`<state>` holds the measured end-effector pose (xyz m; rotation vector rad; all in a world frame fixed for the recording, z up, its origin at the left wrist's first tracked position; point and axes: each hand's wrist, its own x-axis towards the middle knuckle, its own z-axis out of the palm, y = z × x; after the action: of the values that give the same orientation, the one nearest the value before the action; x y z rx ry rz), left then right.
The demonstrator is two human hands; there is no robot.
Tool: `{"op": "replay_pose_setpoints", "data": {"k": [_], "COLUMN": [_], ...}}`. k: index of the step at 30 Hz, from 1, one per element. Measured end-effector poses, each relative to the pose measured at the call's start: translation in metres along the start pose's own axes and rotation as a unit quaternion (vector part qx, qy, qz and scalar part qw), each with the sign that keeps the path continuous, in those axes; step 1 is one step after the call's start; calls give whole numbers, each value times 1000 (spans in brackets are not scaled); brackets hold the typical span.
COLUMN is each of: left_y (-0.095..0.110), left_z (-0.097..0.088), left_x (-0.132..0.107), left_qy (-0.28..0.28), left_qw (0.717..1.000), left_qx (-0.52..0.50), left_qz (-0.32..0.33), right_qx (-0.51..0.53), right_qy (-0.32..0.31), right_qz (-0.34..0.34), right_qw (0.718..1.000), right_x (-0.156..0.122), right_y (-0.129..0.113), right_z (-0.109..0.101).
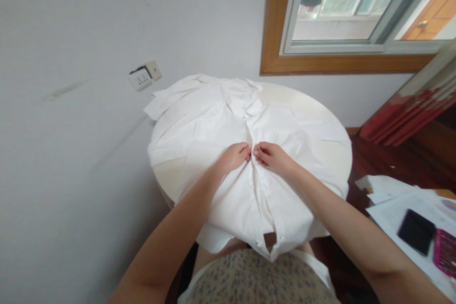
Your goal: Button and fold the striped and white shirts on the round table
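A white button-up shirt lies spread over a round table, its collar toward the wall and its hem hanging over the near edge. My left hand pinches one front edge of the shirt at mid-placket. Close beside it, my right hand pinches the facing front edge. The fingertips of both hands nearly meet there; any button between them is too small to make out. Below my hands the two front edges part toward the hem.
A wall with a power socket rises behind and left of the table. A wood-framed window is at the back right, beside a red and cream curtain. At the right, papers lie under a black phone and a pink-edged object.
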<state>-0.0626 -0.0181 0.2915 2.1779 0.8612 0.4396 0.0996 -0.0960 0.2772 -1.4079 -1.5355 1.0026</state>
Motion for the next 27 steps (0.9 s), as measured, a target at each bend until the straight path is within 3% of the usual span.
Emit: {"op": "replay_pose_setpoints", "data": {"k": [6,12,17,27], "left_y": [-4,-7,-8,1], "left_z": [3,5,6,4], "left_x": [3,5,6,2], "left_qy": [3,12,25,27], "left_qw": [999,999,998,993], "left_qx": [36,-47,-51,-94], "left_qz": [2,-11,-33,-59], "right_qx": [-202,-143,-104,-205], "right_qy": [79,58,30,77], "right_qz": [-87,-81,-69,-89], "right_qw": [972,985,992,972], "right_x": [0,-1,-4,-2], "right_y": [-4,-4,-5,-12], "right_z": [9,7,3,12]}}
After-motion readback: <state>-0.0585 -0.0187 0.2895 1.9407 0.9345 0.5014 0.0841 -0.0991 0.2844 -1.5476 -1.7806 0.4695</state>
